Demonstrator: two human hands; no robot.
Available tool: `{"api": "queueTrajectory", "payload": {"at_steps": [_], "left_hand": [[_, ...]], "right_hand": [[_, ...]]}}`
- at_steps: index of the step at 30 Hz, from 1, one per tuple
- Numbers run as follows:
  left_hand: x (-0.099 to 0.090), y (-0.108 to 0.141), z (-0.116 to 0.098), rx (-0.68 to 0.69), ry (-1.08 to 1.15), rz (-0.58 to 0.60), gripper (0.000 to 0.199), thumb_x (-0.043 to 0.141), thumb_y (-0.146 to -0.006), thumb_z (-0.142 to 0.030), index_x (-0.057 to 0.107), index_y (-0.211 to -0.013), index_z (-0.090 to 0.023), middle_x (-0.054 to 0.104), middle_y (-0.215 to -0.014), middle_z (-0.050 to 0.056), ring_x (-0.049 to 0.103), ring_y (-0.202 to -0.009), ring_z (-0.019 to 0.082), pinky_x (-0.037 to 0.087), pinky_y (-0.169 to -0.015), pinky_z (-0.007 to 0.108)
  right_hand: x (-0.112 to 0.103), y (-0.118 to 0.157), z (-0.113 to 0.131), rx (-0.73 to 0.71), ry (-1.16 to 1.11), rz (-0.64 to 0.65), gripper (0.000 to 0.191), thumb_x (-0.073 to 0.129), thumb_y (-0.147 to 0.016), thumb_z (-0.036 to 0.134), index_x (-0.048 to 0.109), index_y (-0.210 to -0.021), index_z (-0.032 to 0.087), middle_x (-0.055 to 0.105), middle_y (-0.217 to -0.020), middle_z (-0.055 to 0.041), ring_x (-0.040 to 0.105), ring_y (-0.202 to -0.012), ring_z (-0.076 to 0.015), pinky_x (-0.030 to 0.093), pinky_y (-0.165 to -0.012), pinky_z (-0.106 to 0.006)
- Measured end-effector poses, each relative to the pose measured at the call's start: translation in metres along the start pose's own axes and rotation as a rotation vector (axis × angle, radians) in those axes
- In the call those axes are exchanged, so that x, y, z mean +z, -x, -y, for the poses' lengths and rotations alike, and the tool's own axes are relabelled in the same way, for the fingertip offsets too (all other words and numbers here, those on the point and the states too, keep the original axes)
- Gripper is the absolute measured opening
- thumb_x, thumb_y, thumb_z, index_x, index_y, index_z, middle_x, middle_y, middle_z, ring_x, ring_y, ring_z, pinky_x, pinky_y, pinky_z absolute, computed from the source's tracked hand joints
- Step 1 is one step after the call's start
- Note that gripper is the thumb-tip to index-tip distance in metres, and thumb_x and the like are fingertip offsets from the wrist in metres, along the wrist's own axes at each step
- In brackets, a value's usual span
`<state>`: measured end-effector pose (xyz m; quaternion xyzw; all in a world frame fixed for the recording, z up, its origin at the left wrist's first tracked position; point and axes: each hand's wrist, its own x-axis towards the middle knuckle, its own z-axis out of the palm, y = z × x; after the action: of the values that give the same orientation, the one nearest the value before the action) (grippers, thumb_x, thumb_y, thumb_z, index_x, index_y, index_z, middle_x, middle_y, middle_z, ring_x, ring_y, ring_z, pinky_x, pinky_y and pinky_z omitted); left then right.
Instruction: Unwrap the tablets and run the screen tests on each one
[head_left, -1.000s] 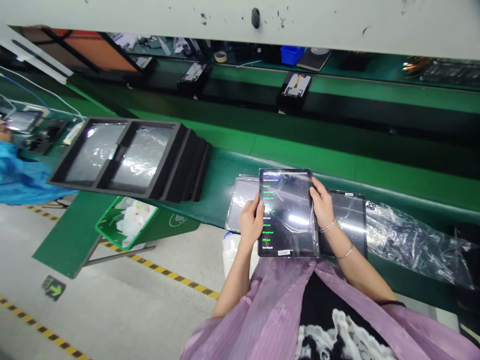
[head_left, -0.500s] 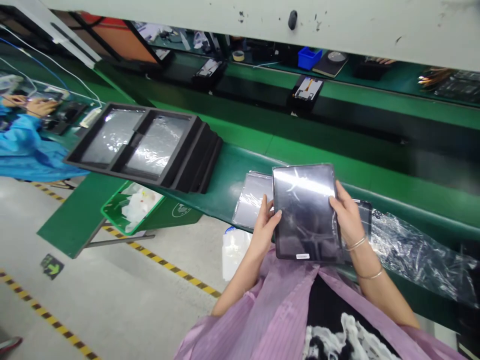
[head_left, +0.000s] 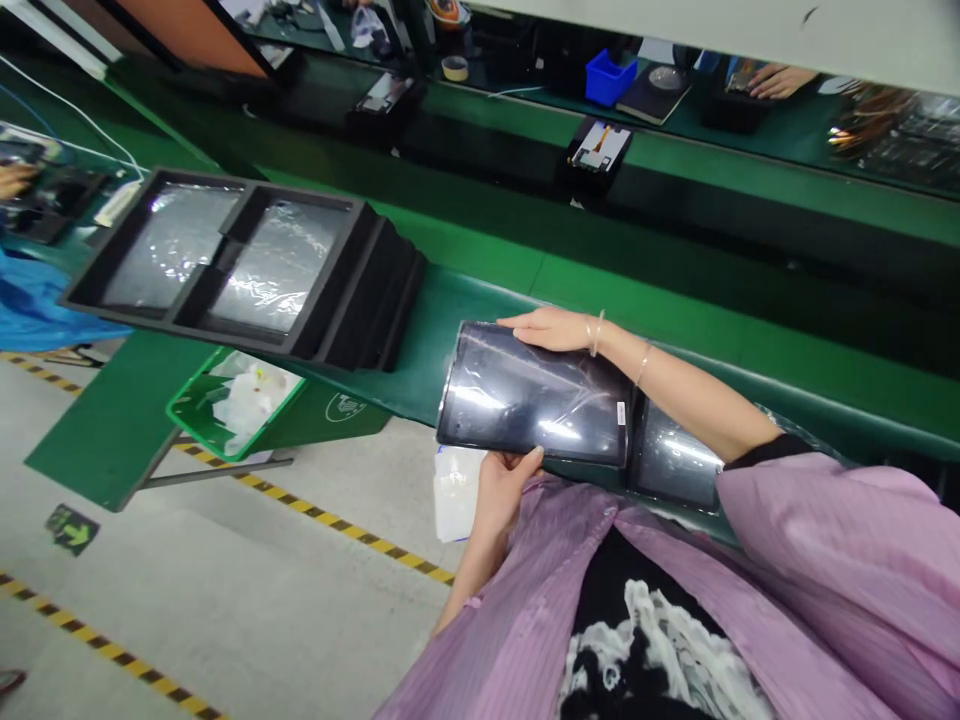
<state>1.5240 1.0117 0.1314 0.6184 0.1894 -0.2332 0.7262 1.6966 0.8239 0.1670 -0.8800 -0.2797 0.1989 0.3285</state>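
I am holding a dark-screened tablet (head_left: 536, 395) crosswise over the green counter (head_left: 426, 345), its near long side lying close to the counter's front edge. My left grip (head_left: 508, 485) is closing narrowly on that near side, the thumb pressing on top and the fingers disappearing underneath. My right grip (head_left: 551, 328) is lying along the far long side, its fingers pointing toward the counter's left end; I cannot tell whether it is pinching the tablet or only resting on it. I also cannot tell whether the underside is touching the counter. A small white label (head_left: 621, 413) is showing at the tablet's right end, and light is glaring off the screen.

A second tablet (head_left: 679, 455) is lying just beside that end, near the counter's front edge, my forearm passing over part of it. Farther left along the counter, a stack of black trays (head_left: 379, 290) is standing, its top one holding shiny, film-covered pieces in two compartments. Below the counter's front edge, a green bin (head_left: 322, 415) is holding pale waste. Past the counter's back edge, a device with a white panel (head_left: 600, 148) is sitting on a dark strip.
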Motion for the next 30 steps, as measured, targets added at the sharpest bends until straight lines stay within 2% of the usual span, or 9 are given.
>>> {"api": "queueTrajectory", "payload": {"at_steps": [3, 7, 10, 12, 16, 19, 24, 30], "left_hand": [[-0.006, -0.006, 0.013, 0.038, -0.202, -0.054, 0.044, 0.072, -0.06, -0.053, 0.061, -0.065, -0.011, 0.054, -0.051, -0.001, 0.047, -0.047, 0.01, 0.038, -0.046, 0.022], [-0.011, -0.013, 0.015, 0.099, -0.4, -0.13, 0.043, 0.065, -0.064, -0.056, 0.061, -0.068, -0.013, 0.061, -0.061, 0.003, 0.052, -0.053, 0.012, 0.041, -0.05, 0.025], [-0.011, -0.015, 0.012, 0.118, -0.429, -0.16, 0.041, 0.065, -0.063, -0.055, 0.062, -0.068, -0.014, 0.06, -0.06, 0.002, 0.052, -0.052, 0.013, 0.042, -0.051, 0.025], [-0.01, -0.016, 0.012, 0.115, -0.403, -0.153, 0.04, 0.067, -0.062, -0.053, 0.062, -0.069, -0.014, 0.061, -0.061, 0.001, 0.052, -0.053, 0.013, 0.043, -0.052, 0.025], [-0.012, -0.019, 0.015, 0.094, -0.371, -0.144, 0.038, 0.069, -0.06, -0.049, 0.063, -0.072, -0.014, 0.063, -0.063, 0.002, 0.053, -0.054, 0.013, 0.043, -0.052, 0.025], [-0.014, -0.022, 0.018, 0.097, -0.375, -0.158, 0.036, 0.07, -0.06, -0.048, 0.063, -0.07, -0.014, 0.063, -0.062, 0.002, 0.054, -0.056, 0.014, 0.043, -0.052, 0.025], [-0.017, -0.024, 0.026, 0.113, -0.389, -0.182, 0.036, 0.07, -0.061, -0.048, 0.063, -0.069, -0.014, 0.063, -0.062, 0.003, 0.053, -0.057, 0.014, 0.042, -0.053, 0.025], [-0.015, -0.023, 0.025, 0.109, -0.379, -0.169, 0.036, 0.069, -0.061, -0.048, 0.063, -0.072, -0.014, 0.064, -0.065, 0.003, 0.053, -0.058, 0.013, 0.042, -0.055, 0.025]], "right_hand": [[0.013, -0.009, -0.006, 0.106, 0.099, 0.049, 0.048, 0.035, -0.096, 0.028, 0.042, -0.142, 0.018, 0.053, -0.135, -0.0066, 0.055, -0.121, -0.0241, 0.039, -0.107, -0.04], [0.007, 0.01, -0.027, 0.181, 0.043, 0.115, 0.055, 0.039, -0.095, 0.042, 0.041, -0.142, 0.014, 0.044, -0.143, -0.0087, 0.045, -0.131, -0.0262, 0.033, -0.113, -0.04], [0.003, 0.029, -0.045, 0.229, -0.05, 0.189, 0.067, 0.034, -0.094, 0.058, 0.04, -0.142, 0.013, 0.035, -0.148, -0.0088, 0.036, -0.137, -0.0258, 0.025, -0.117, -0.039], [0.004, 0.036, -0.054, 0.222, -0.108, 0.185, 0.075, 0.029, -0.092, 0.065, 0.039, -0.143, 0.011, 0.03, -0.151, -0.0089, 0.03, -0.14, -0.0244, 0.019, -0.119, -0.037], [0.008, 0.036, -0.059, 0.177, -0.161, 0.167, 0.089, 0.027, -0.085, 0.077, 0.043, -0.14, 0.01, 0.031, -0.15, -0.0102, 0.031, -0.14, -0.0248, 0.018, -0.12, -0.036], [0.008, 0.034, -0.059, 0.168, -0.158, 0.153, 0.085, 0.028, -0.086, 0.076, 0.047, -0.138, 0.012, 0.034, -0.149, -0.0097, 0.033, -0.138, -0.0247, 0.02, -0.119, -0.037], [0.009, 0.033, -0.061, 0.17, -0.129, 0.135, 0.065, 0.032, -0.092, 0.063, 0.052, -0.134, 0.017, 0.036, -0.148, -0.0079, 0.036, -0.137, -0.0235, 0.026, -0.117, -0.039], [0.01, 0.034, -0.06, 0.131, -0.061, 0.081, 0.06, 0.044, -0.09, 0.057, 0.058, -0.125, 0.01, 0.043, -0.144, -0.0123, 0.045, -0.131, -0.0255, 0.033, -0.112, -0.038]]}}
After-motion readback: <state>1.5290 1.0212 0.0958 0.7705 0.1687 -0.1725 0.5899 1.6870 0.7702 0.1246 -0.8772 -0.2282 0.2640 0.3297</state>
